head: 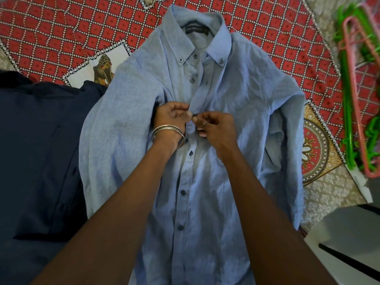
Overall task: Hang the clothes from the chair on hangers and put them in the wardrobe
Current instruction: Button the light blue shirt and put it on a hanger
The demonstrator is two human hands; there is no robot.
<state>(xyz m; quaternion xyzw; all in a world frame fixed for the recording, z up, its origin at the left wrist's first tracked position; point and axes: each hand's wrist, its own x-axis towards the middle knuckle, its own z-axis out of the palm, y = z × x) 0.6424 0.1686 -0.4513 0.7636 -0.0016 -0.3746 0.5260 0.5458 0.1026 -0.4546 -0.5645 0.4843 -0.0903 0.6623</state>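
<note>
— Which way does the light blue shirt lie?

— Flat on the red patterned bedspread, front up, its long axis running from the bottom of the frame to the top, collar toward the top centre, hem toward the lower edge.

— And the hands?

— They meet at the middle of the frame on the button placket. The left hand, bangles at its wrist, pinches the fabric edge; the right hand has curled fingers pinching a button against it.

— Anything else nearby?

— A dark navy garment lies at the left, touching the shirt's sleeve. Green and pink hangers are heaped at the right edge.
</note>
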